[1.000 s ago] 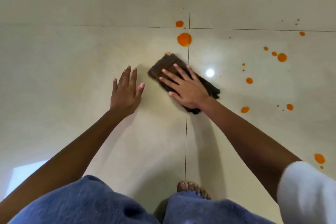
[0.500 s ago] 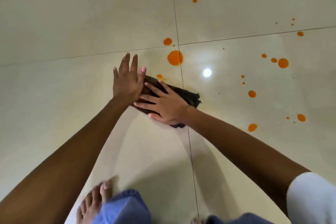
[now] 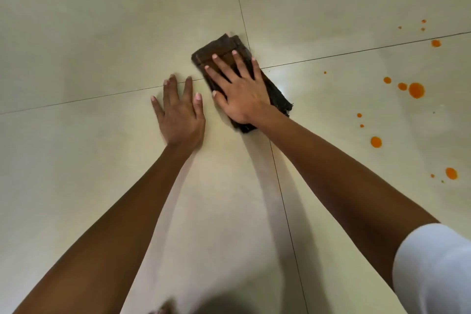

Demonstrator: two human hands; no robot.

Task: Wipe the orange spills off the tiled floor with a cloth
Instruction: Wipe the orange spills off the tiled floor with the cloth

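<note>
While the dark brown cloth [image 3: 224, 55] lies folded into a thick oblong on the tiled floor [image 3: 102, 20], the right hand [image 3: 238, 92] presses flat on top of it, palm down, all five fingers splayed and straight, gripping nothing. Its fingertips reach toward the cloth's far end; the heel of the hand covers the near part, where a frayed, darker edge sticks out just beside the wrist. The cloth sits over the crossing of two grout lines, skewed to both. Just beside it, on the thumb side of the right hand, the left hand [image 3: 179, 112] rests flat on bare tile, fingers spread and extended, empty, its fingertips at the grout line; the two hands are close but apart. Both forearms stretch straight forward from the bottom of the view, and a white sleeve [image 3: 433, 270] covers the right upper arm. Well off to the outer side of the right hand, orange spills [image 3: 416, 90] dot the tiles in scattered round drops of differing size.
</note>
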